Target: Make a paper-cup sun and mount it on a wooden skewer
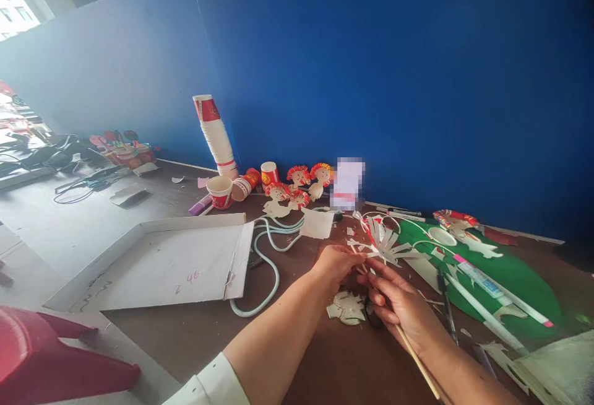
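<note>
The left hand [341,264] and right hand [396,296] pinched the wooden stick [417,361] over the table [195,346]; a hard twist could have torn the thin fringed paper [386,241] just beyond (attachment unclear).

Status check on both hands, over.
Right hand holds thin stick. Left hand at its far end. Fringed paper just beyond. Paper cutout close below the hands.

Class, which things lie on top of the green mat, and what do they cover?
On the green mat lie a pink-ended pen, a white strip and paper scraps; a red-fringed paper figure overlaps its far side. The mat directly beneath them cannot be seen.
</note>
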A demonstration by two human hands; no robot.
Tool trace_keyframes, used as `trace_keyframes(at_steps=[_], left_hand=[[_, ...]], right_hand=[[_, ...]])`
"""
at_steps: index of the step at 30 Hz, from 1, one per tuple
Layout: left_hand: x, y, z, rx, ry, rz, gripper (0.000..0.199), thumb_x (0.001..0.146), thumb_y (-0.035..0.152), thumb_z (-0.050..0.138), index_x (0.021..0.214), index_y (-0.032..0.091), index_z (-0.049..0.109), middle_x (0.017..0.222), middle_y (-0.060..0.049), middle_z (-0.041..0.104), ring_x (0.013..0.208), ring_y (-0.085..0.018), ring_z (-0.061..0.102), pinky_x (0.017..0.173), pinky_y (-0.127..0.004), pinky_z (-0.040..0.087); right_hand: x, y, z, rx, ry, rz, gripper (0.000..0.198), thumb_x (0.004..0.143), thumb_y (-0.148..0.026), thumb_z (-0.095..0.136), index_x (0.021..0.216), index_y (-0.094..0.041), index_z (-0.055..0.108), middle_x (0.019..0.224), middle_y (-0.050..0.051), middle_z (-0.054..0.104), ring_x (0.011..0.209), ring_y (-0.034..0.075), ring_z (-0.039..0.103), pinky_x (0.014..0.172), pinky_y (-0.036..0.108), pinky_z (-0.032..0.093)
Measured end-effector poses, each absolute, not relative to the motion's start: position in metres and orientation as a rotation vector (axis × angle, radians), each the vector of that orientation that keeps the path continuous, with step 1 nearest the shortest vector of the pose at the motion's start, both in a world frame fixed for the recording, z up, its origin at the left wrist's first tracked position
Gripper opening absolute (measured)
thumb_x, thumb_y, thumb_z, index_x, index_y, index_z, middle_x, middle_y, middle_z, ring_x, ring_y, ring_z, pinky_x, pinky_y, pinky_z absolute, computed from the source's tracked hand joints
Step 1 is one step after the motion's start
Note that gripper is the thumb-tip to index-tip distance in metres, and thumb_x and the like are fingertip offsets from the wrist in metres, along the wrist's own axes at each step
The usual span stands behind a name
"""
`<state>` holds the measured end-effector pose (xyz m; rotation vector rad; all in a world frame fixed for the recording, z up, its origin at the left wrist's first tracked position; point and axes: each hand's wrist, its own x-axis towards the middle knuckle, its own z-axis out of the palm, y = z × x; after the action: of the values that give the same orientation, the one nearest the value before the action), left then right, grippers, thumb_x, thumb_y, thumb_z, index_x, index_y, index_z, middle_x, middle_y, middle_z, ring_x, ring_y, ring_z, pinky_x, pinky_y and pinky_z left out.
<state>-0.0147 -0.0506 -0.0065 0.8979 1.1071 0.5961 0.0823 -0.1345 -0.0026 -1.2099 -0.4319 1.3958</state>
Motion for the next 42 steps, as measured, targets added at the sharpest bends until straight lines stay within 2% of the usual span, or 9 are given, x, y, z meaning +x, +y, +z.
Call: trace_keyframes(at_steps=[8,16,22,29,37,42], left_hand=[[-0.022,-0.046,-0.003,0.902,0.983,0.535,0.036,0.069,0.044,0.073,0.069,0.010,0.060,0.055,0.001,0.051,0.039,-0.001,0.030,0.037,-0.019,0.013],[-0.019,-0.042,-0.008,0.890,0.997,0.509,0.023,0.072,0.027,0.071,0.067,0.010,0.058,0.056,0.000,0.054,0.039,-0.001,0.031,0.037,-0.016,0.015],[-0.018,-0.046,-0.012,0.997,1.058,0.512,0.032,0.071,0.038,0.071,0.064,0.011,0.056,0.049,0.003,0.046,0.038,-0.002,0.028,0.038,-0.019,0.012],[-0.020,-0.046,-0.009,0.972,1.017,0.493,0.035,0.067,0.043,0.072,0.065,0.010,0.058,0.054,0.001,0.050,0.040,-0.001,0.027,0.040,-0.019,0.011],[-0.024,-0.046,-0.003,0.879,0.938,0.504,0.027,0.068,0.033,0.072,0.064,0.009,0.060,0.055,0.001,0.050,0.041,0.000,0.027,0.039,-0.017,0.010],[-0.027,-0.044,0.003,0.842,0.841,0.482,0.014,0.070,0.021,0.068,0.071,0.008,0.063,0.069,-0.006,0.060,0.045,-0.001,0.035,0.038,-0.015,0.012]], right_hand=[[0.085,-0.135,-0.003,-1.236,-0.444,1.387,0.045,0.068,-0.017,0.069,0.110,-0.018,0.056,0.074,0.005,0.066,0.041,0.002,0.036,0.030,0.008,0.018],[0.085,-0.134,-0.005,-1.276,-0.494,1.349,0.049,0.066,-0.019,0.067,0.114,-0.018,0.054,0.071,0.004,0.066,0.039,0.002,0.036,0.031,0.010,0.016],[0.084,-0.134,-0.009,-1.316,-0.603,1.305,0.047,0.071,-0.025,0.062,0.117,-0.016,0.053,0.070,0.003,0.066,0.038,0.003,0.039,0.031,0.012,0.016],[0.086,-0.135,-0.010,-1.312,-0.642,1.286,0.049,0.072,-0.027,0.060,0.119,-0.016,0.053,0.072,0.002,0.065,0.038,0.003,0.038,0.031,0.013,0.015],[0.087,-0.135,-0.010,-1.318,-0.662,1.289,0.049,0.074,-0.025,0.059,0.122,-0.017,0.052,0.072,0.002,0.065,0.038,0.003,0.036,0.032,0.013,0.015],[0.092,-0.135,-0.012,-1.271,-0.658,1.310,0.049,0.074,-0.028,0.063,0.121,-0.019,0.052,0.072,0.002,0.065,0.039,0.003,0.035,0.033,0.013,0.015]])
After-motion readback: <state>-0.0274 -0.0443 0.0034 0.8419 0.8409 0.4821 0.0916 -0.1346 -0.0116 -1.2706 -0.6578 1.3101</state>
